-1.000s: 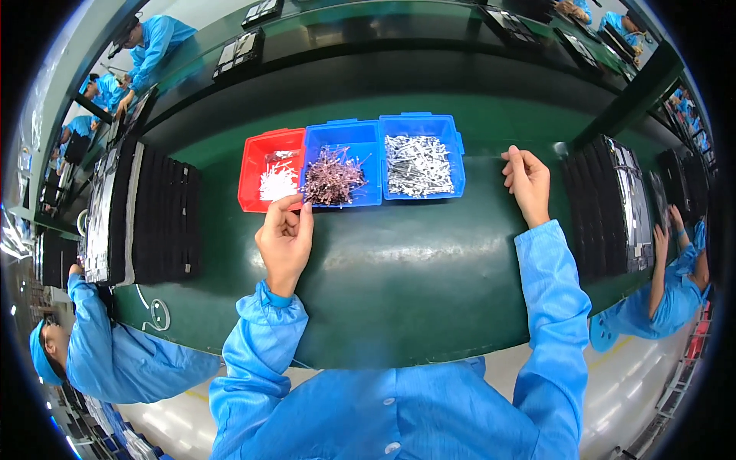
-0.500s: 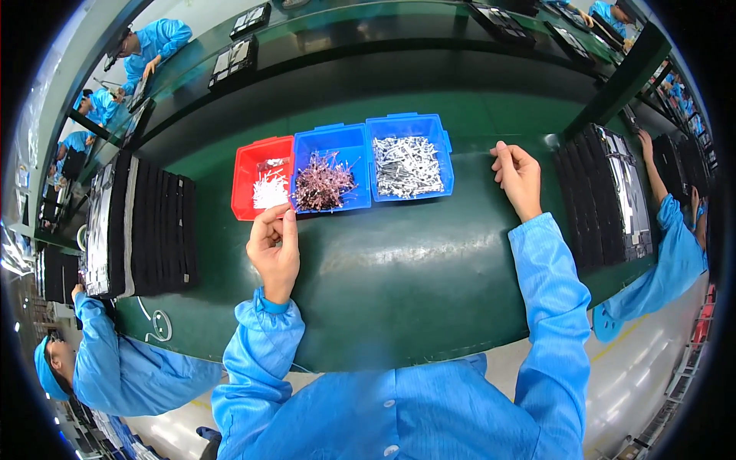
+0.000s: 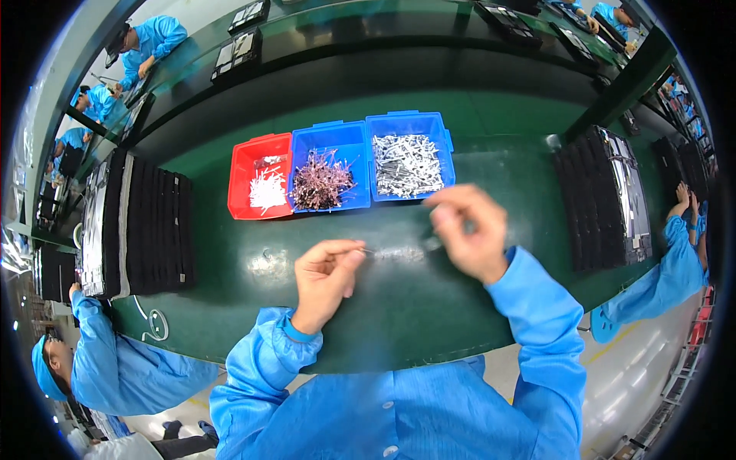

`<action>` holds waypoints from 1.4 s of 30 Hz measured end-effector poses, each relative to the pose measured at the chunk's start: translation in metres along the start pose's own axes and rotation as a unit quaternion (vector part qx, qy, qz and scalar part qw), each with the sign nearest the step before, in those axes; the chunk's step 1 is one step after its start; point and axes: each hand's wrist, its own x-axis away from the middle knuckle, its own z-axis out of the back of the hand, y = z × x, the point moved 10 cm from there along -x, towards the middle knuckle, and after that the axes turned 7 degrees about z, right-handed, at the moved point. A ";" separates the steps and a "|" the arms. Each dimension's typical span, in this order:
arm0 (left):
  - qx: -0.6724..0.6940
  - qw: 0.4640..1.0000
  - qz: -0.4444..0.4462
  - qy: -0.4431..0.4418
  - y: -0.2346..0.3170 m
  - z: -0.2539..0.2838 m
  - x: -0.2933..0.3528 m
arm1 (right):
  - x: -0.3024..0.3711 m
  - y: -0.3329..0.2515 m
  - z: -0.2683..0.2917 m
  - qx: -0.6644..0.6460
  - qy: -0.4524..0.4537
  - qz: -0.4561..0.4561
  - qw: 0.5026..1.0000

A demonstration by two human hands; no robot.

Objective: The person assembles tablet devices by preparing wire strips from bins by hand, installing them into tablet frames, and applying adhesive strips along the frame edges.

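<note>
My left hand (image 3: 328,282) is over the middle of the green bench, thumb and forefinger pinched on a thin wire-like piece whose tip shows beyond them. My right hand (image 3: 474,234) is blurred by motion, fingers curled, near the front right corner of a blue bin (image 3: 450,186) that holds many small white and metallic parts. Whether anything is in its fingers is unclear. Left of that stands another blue bin (image 3: 326,138) with a tangle of thin purplish-brown wire pieces (image 3: 322,182). A red bin (image 3: 239,184), with small white sticks (image 3: 267,190), stands leftmost.
Stacked black flat units stand on the left (image 3: 157,226) and right (image 3: 594,199) of the green bench (image 3: 414,322). A white cable (image 3: 157,326) lies at the left front. Behind runs a raised shelf (image 3: 345,38) with black devices. Co-workers in blue (image 3: 134,376) sit on both sides.
My left hand has moved right and toward me, away from the red bin. My right hand has swung left and nearer, from beside the right blue bin to its front corner.
</note>
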 end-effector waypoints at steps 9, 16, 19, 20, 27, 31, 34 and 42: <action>-0.092 0.995 -0.030 -0.002 0.006 -0.011 0.006 | 0.035 -0.030 -0.062 -0.177 -0.060 -0.109 0.976; -0.193 0.977 -0.090 0.007 0.017 -0.015 0.009 | 0.027 -0.036 -0.058 -0.121 -0.036 -0.058 0.990; -0.197 0.976 -0.088 0.012 0.018 -0.015 0.010 | 0.025 -0.052 -0.055 -0.020 -0.045 0.046 0.998; -0.198 0.976 -0.087 0.011 0.018 -0.016 0.010 | 0.024 -0.053 -0.055 -0.009 -0.042 0.053 0.998; -0.236 0.961 -0.141 -0.007 0.025 -0.020 0.011 | 0.024 -0.060 -0.054 0.028 -0.038 0.111 0.993; -0.274 0.947 -0.166 -0.018 0.028 -0.023 0.012 | 0.025 -0.050 -0.058 -0.028 -0.065 0.035 0.997; -0.279 0.944 -0.176 -0.023 0.031 -0.025 0.013 | 0.029 -0.039 -0.062 -0.103 -0.081 -0.028 0.991; -0.071 0.996 0.034 -0.037 -0.002 -0.023 0.008 | 0.023 -0.054 -0.049 0.017 -0.040 0.080 0.996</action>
